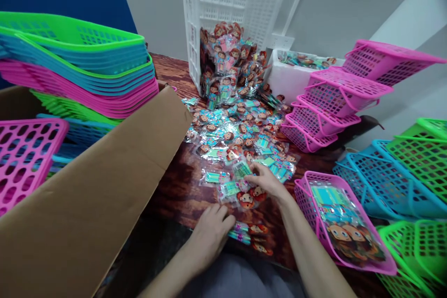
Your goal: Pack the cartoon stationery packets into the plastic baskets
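My right hand (264, 179) pinches a clear packet with a green insert (241, 169) between thumb and fingers, just above the pile. Under it lie more clear packets (228, 189), with red-haired doll heads showing at their right ends. My left hand (211, 227) is at the table's front edge, its fingers curled round the left end of a small stack of doll packets (240, 233). Its fingertips are partly hidden. Beyond both hands spreads a loose heap of doll packets (233, 132). To the right, a pink basket (303, 191) holds doll packets laid lengthwise.
A white crate (193, 56) lies tipped at the back, packets spilling from it. Beside it stands a white box (284, 79) of packets. Pink baskets (324, 118) are stacked at right, near blue (380, 177) and green ones (419, 251). A cardboard box (104, 195) with nested baskets (87, 70) fills the left.
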Tool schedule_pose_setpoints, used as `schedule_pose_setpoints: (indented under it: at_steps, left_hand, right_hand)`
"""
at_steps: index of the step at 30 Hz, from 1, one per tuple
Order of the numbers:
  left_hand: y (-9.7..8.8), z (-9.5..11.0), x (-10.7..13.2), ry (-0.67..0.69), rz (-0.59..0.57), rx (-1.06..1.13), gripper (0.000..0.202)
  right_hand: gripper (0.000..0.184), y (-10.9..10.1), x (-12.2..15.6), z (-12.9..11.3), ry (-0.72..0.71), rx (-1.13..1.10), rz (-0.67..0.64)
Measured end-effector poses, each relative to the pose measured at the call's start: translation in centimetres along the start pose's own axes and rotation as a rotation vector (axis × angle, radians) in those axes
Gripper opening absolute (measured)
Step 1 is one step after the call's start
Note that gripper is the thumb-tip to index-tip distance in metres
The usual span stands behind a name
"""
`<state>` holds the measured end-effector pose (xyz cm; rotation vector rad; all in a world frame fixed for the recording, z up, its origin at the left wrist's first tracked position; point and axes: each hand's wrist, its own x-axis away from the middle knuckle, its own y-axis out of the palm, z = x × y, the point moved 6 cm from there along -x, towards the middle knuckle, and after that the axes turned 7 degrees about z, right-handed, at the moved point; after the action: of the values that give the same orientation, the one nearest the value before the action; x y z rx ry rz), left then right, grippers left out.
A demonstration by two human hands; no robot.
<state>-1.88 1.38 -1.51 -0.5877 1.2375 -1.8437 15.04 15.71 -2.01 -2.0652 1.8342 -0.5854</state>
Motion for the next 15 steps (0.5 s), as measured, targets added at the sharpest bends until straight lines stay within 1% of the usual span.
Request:
schedule_pose_setpoints:
  at_steps: [2, 5, 7, 8, 10, 12, 14, 15]
  left_hand:
    - [-0.1, 0.0, -0.1, 0.000, 0.010, 0.002, 0.013]
    - [0.1, 0.0, -0.1, 0.001, 0.020, -0.014, 0.013]
    - [0.3, 0.0, 0.1, 0.000, 0.026, -0.035, 0.013]
    - [0.4, 0.0, 0.1, 0.001, 0.024, -0.047, 0.013]
    - [0.4, 0.1, 0.4, 0.005, 0.019, -0.064, 0.015]
    - [0.2, 0.2, 0.6, 0.005, 0.016, -0.064, 0.017]
    - [0.0, 0.3, 0.7, -0.009, 0.035, -0.050, 0.019]
    - [-0.2, 0.3, 0.7, -0.021, 0.058, -0.042, 0.020]
  right_hand:
    - [0.031, -0.1, 1.0, -0.2, 0.041, -0.106, -0.050]
    - [0.032, 0.1, 2.7, -0.5, 0.133, -0.335, -0.129]
    - [0.035, -0.1, 3.9, -1.0, 0.116, -0.407, -0.131]
    - [0.037, -0.4, 4.5, -1.4, 0.077, -0.389, -0.120]
    - [0.041, -1.2, 5.7, -2.5, -0.038, -0.217, -0.079]
    - [0.046, -1.8, 7.1, -3.8, -0.166, 0.068, -0.021]
    - [0.056, -1.5, 8.5, -4.8, -0.273, 0.320, 0.006]
    - [0.062, -1.0, 9.1, -5.1, -0.306, 0.400, -0.004]
